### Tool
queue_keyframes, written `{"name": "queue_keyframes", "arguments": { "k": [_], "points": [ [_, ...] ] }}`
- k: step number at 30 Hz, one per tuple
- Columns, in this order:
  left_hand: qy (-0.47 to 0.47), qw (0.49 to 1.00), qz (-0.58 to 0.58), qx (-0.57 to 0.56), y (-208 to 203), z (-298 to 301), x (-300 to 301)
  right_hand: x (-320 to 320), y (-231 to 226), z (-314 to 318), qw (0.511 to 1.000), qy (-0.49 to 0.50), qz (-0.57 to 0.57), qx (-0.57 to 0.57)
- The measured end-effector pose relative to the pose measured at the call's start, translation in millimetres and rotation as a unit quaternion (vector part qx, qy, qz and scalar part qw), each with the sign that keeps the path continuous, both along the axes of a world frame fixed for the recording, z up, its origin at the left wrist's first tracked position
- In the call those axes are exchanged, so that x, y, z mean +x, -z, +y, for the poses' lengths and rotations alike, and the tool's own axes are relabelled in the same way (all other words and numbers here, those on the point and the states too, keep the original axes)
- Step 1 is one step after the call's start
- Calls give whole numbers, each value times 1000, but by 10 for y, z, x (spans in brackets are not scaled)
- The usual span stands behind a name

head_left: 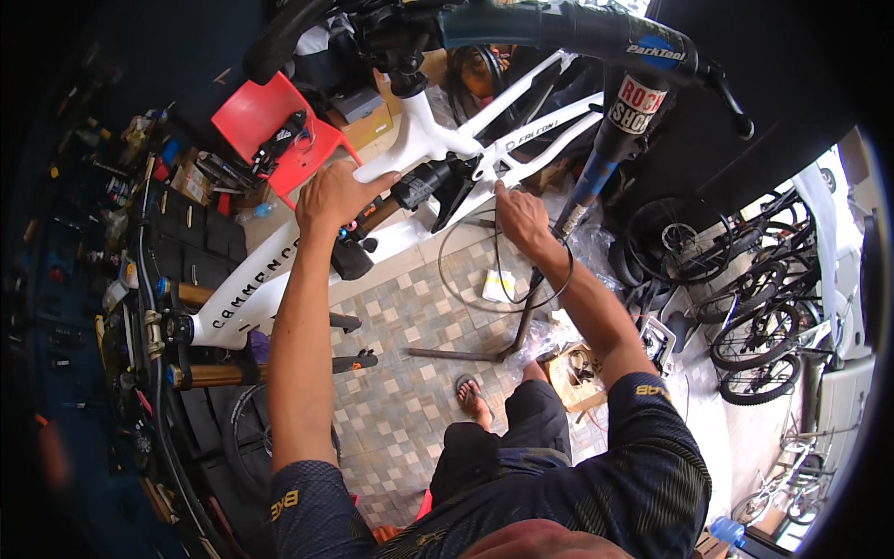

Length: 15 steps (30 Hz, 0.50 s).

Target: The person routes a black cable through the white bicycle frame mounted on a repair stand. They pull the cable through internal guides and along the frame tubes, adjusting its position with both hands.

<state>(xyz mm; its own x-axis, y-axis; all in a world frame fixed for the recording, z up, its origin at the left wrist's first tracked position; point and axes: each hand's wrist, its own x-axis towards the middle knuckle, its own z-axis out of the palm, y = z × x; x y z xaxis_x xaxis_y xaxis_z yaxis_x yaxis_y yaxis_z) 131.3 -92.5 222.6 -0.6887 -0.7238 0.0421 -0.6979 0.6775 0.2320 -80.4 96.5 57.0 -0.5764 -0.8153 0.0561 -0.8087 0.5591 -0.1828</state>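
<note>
A white mountain bike frame with a black rear shock hangs across the view, its gold fork legs at the left. Over the frame's top tube lies my left hand, gripping it, with the thumb stretched toward the shock and the other fingers partly hidden. My right hand is closed, fingertips against the frame near the rear pivot; whatever is in them is too small to make out. A thin black cable loops below this hand and passes by its wrist.
The repair stand's blue and black post rises right of the frame, its leg on the tiled floor. Behind is a red chair with parts on it. A cardboard box and several bicycles are at the right. Tools crowd the left side.
</note>
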Motion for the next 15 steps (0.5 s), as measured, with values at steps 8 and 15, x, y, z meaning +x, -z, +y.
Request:
{"name": "queue_keyframes", "arguments": {
  "k": [8,15],
  "points": [
    [0,1000,4,-24,18,20,1,-86,472,0,861,228,-294,-347],
    [-8,1000,-1,-29,-2,29,30,174,590,-270,392,279,-694,-536]
  ]
}}
